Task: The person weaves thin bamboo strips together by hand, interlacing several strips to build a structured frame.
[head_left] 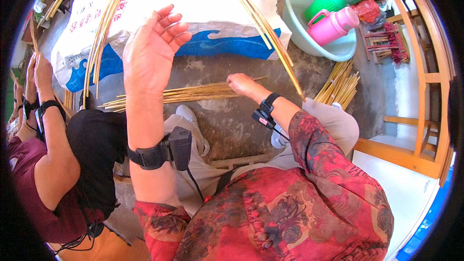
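My left hand (153, 50) is raised over the near edge of a table covered with a white and blue woven sheet (193, 14). Its palm is turned up and its fingers are loosely curled and apart, with nothing in them. Lower down, my right hand (243, 86) is at the thin, wispy end of a bundle of long yellow stalks (186, 94) lying across the floor. The right fingers are drawn together; what they hold, if anything, is hidden. More long stalks (104, 31) hang over the table's edge left of my left hand, and others (261, 19) on the right.
A pale basin (295, 7) with a green flask (325, 4) and a pink flask (333, 25) stands at far right. Near my right knee lies a stalk bundle (340, 83). Wooden furniture (422, 82) borders the right. At left, a co-worker's hands (38, 73) hold stalks.
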Tool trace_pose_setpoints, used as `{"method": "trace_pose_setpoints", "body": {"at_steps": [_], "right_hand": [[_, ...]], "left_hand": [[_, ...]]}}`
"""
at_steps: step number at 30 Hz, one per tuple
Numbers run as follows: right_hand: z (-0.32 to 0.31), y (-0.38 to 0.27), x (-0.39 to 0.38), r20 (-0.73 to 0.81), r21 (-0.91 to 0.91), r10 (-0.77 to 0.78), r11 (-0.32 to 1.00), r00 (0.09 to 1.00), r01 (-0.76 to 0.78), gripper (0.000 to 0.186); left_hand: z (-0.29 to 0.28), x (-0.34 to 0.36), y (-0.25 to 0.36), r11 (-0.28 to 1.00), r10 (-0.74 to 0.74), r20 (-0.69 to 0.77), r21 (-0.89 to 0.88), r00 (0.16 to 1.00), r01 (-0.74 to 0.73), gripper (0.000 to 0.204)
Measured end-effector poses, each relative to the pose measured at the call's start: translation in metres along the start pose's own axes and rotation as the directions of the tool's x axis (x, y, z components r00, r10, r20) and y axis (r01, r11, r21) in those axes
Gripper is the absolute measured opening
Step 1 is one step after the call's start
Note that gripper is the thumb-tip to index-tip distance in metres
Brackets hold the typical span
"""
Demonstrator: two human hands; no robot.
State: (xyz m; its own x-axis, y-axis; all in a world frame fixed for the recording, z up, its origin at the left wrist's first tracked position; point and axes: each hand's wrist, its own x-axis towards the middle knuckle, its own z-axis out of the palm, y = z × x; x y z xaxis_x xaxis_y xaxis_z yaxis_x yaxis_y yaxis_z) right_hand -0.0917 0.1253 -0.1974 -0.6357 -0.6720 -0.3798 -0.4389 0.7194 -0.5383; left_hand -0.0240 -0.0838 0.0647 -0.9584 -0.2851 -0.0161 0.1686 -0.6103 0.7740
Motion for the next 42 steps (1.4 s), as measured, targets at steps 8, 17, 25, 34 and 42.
{"method": "trace_pose_setpoints", "body": {"at_steps": [8,17,25,34,42], "right_hand": [[0.079,0.034,0.036,0.021,-0.286,0.117,0.952,0.993,-0.106,0.02],[0.086,-0.023,0.053,0.045,-0.271,0.161,0.952,0.986,-0.143,0.027],[0.082,-0.023,0.051,0.114,-0.336,0.132,0.938,0.985,-0.087,0.025],[0.056,-0.026,0.031,0.069,-0.226,0.087,0.972,0.994,-0.07,0.02],[-0.031,-0.092,-0.047,-0.019,-0.134,-0.129,0.983,0.991,0.126,0.018]], "left_hand": [[-0.007,-0.008,0.011,0.997,-0.027,-0.002,-0.07,1.0,0.027,0.032],[-0.029,-0.011,0.011,0.996,-0.04,-0.08,-0.079,0.996,0.034,0.031],[-0.039,-0.015,0.018,0.994,-0.019,-0.102,-0.109,0.995,0.008,0.031],[-0.031,-0.011,0.014,0.995,0.037,-0.091,-0.084,0.995,-0.045,0.031],[-0.014,-0.008,0.003,0.998,-0.01,-0.019,0.06,1.0,0.011,0.034]]}}
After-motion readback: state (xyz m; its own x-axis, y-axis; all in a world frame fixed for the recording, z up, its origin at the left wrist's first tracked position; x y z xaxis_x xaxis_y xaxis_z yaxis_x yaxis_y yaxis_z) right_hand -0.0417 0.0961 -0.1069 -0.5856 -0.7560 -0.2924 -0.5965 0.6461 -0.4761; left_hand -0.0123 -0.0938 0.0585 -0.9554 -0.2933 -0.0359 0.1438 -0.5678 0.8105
